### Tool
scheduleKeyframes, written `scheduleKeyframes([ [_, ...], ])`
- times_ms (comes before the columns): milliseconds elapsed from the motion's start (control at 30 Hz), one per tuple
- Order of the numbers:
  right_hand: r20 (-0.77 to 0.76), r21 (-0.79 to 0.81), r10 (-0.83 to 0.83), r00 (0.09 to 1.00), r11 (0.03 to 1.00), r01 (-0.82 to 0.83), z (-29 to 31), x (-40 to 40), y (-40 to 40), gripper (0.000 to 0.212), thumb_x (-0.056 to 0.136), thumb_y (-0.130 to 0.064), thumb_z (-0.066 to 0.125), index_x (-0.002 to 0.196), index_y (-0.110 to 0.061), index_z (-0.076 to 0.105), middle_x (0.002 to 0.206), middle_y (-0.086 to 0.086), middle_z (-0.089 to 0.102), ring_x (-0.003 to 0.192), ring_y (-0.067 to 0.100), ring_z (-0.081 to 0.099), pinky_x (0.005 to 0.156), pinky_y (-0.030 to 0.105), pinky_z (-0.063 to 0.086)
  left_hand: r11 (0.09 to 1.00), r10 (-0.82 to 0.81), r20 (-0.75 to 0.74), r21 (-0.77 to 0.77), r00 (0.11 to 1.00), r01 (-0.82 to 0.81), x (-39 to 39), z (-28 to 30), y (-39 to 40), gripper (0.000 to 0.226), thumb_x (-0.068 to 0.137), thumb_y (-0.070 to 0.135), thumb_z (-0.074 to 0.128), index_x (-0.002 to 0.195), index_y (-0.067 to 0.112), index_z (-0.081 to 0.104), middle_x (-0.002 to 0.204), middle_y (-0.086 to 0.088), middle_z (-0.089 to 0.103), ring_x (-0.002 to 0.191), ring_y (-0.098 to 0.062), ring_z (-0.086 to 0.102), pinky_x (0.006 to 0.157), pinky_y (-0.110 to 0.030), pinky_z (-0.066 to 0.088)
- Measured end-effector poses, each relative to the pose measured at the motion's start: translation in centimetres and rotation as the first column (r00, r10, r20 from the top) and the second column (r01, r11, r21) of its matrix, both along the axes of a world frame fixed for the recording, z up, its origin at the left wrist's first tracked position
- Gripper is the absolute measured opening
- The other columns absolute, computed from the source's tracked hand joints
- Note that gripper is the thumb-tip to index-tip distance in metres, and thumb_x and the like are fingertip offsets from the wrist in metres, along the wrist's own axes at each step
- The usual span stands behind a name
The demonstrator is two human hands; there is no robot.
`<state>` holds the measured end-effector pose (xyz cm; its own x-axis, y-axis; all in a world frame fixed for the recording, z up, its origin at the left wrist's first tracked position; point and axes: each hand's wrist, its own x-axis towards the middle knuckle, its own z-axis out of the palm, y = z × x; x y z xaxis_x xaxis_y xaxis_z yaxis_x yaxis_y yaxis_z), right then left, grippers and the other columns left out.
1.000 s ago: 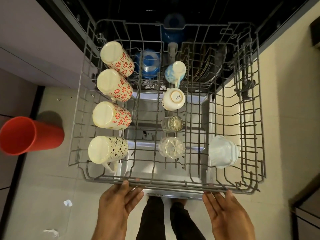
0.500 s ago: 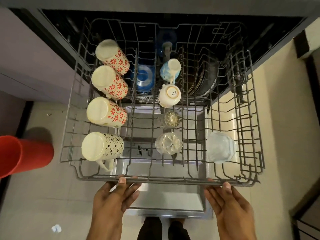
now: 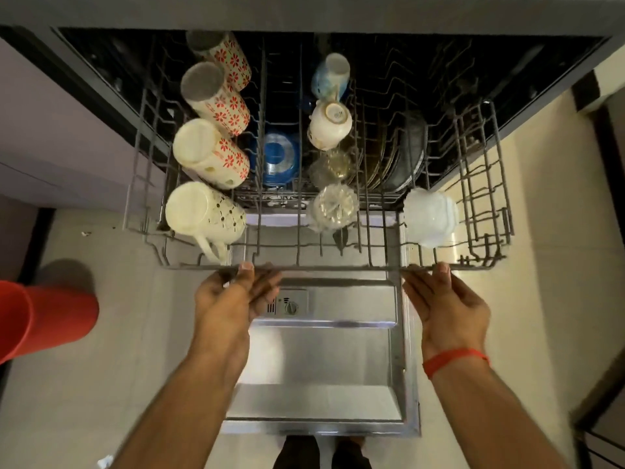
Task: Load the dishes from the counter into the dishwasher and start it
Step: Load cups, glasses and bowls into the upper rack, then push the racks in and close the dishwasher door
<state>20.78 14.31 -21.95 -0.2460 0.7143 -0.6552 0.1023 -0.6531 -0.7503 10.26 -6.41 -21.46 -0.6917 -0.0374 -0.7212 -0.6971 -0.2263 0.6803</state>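
The grey wire upper rack [image 3: 490,170] sits about halfway inside the dishwasher. It carries several patterned mugs [image 3: 206,214] down its left side, cups and clear glasses [image 3: 333,206] along the middle, and a white bowl [image 3: 429,214] at the right. My left hand [image 3: 233,299] presses its fingertips against the rack's front rail. My right hand [image 3: 443,299] touches the same rail further right, fingers straight. Below, the steel inner face of the open door [image 3: 321,367] shows its detergent dispenser [image 3: 287,304]. Plates [image 3: 402,154] and a blue dish [image 3: 279,157] stand in the lower rack.
A red bucket [image 3: 44,316] lies on the tiled floor at the left. Cabinet fronts [image 3: 50,130] flank the dishwasher's left side, and a dark unit [image 3: 605,418] stands at the right. My feet [image 3: 321,451] are just behind the door's edge.
Both hands have pushed the upper rack away from me into the dishwasher. More of the open door's steel face now shows below the rack.
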Motion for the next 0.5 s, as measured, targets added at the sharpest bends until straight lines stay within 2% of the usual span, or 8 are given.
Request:
scheduleKeyframes([
  [100,-0.045,-0.011,-0.016,0.999,1.0,0.015,-0.1,-2.9,1.6,0.019,0.101,-0.019,0.058,0.105,-0.003,0.066,0.094,0.016,0.076,0.088,0.024,0.076,0.073,0.029,0.062,1.0,-0.021,0.004,0.0,1.0,0.021,-2.8,-0.3,1.5,0.029,0.103,0.008,0.055,0.127,-0.007,0.058,0.108,-0.023,0.075,0.093,-0.029,0.077,0.068,-0.031,0.064],
  [200,-0.094,-0.037,-0.017,0.995,0.999,0.013,-0.3,-5.5,2.8,0.014,0.101,-0.016,0.06,0.094,-0.005,0.066,0.082,0.013,0.076,0.077,0.022,0.076,0.065,0.027,0.06,1.0,-0.019,-0.002,-0.019,1.0,0.019,-5.9,-0.2,2.9,0.02,0.104,0.011,0.055,0.119,0.0,0.062,0.107,-0.021,0.075,0.083,-0.023,0.078,0.069,-0.03,0.064],
  [300,-0.126,-0.043,0.017,0.992,0.999,-0.022,-0.8,-7.2,3.5,0.016,0.1,-0.017,0.061,0.093,-0.002,0.066,0.088,0.017,0.073,0.071,0.021,0.075,0.062,0.027,0.06,0.998,-0.017,-0.01,-0.061,1.0,0.016,-8.4,-0.1,3.5,0.008,0.104,0.014,0.056,0.104,0.007,0.061,0.103,-0.019,0.076,0.076,-0.02,0.078,0.068,-0.029,0.064],
  [400,-0.12,-0.036,0.017,0.993,0.999,-0.022,-1.2,-8.1,3.6,0.015,0.099,-0.016,0.061,0.09,-0.005,0.065,0.091,0.018,0.072,0.073,0.022,0.075,0.062,0.027,0.06,0.996,-0.053,-0.014,-0.073,0.998,0.052,-9.6,0.0,3.3,0.007,0.103,0.013,0.056,0.108,0.009,0.06,0.099,-0.016,0.077,0.086,-0.022,0.078,0.076,-0.034,0.064],
  [500,-0.118,-0.016,0.002,0.993,1.0,-0.004,-1.4,-8.2,3.3,0.017,0.099,-0.016,0.062,0.088,-0.005,0.064,0.088,0.017,0.071,0.072,0.021,0.074,0.063,0.027,0.06,0.995,-0.069,-0.032,-0.078,0.997,0.066,-9.6,-0.1,3.2,0.011,0.103,0.015,0.056,0.112,0.008,0.06,0.095,-0.013,0.078,0.088,-0.021,0.078,0.078,-0.034,0.063],
])
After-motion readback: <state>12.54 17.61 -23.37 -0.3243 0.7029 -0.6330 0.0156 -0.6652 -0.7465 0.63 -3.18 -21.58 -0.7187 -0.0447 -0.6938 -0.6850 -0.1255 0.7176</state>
